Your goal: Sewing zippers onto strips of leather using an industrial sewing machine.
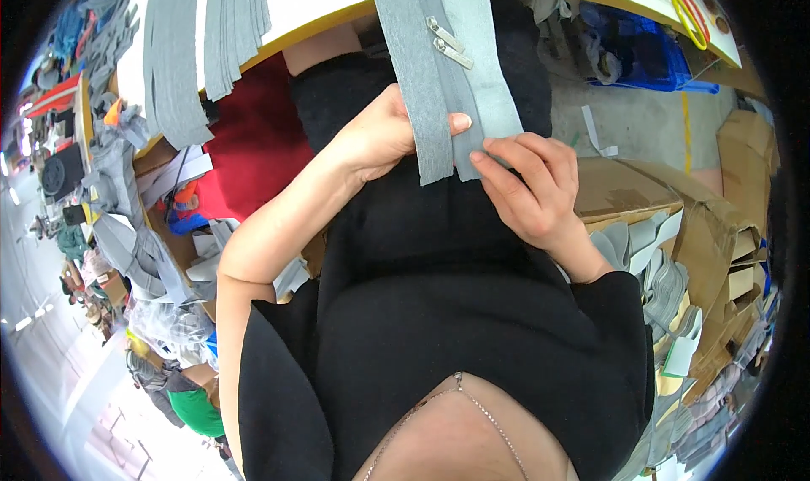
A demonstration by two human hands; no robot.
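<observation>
— Where's the zipper tape [447,76]?

— Hanging off the worktop [329,8] edge. I see my left hand [380,135] pinching its lower end, thumb on top; my right hand's [531,186] fingers [506,156] grip it alongside. Cardboard boxes [675,202] sit right.

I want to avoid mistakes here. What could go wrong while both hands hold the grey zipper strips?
1. The left hand and right hand pinch only the lower ends of the zipper strips; a loose grip could let the two halves slide out of line.
2. The two metal sliders sit close together above the fingers and might snag.
3. Other grey strips hang off the table edge and could get pulled down.
</observation>
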